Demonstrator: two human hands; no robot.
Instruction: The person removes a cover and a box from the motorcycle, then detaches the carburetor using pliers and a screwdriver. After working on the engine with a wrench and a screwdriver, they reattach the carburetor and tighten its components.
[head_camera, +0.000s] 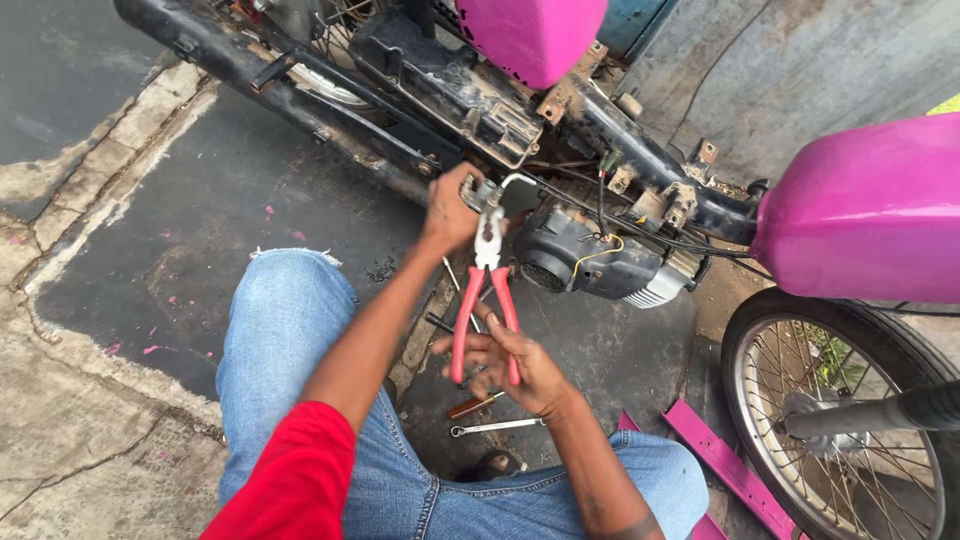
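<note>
Right hand (510, 365) grips red-handled pliers (487, 290) upright, nose toward left hand (452, 212).

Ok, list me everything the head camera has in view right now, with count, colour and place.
red-handled metal pliers: one, red and silver, jaws up at the frame, handles in the right hand
small metal part: one, grey, at the pliers' tip, in the left hand
black motorcycle frame: one, black and rusty, across the top
dark grey engine: one, under the frame
magenta body panels: two, top centre and right
spoked wheel: one, lower right
silver spanner: one, on the ground below the hands
brown-handled tool: one, above the spanner
magenta strips: on the ground by the wheel
left hand: gripping the part
right hand: around the handles
</note>
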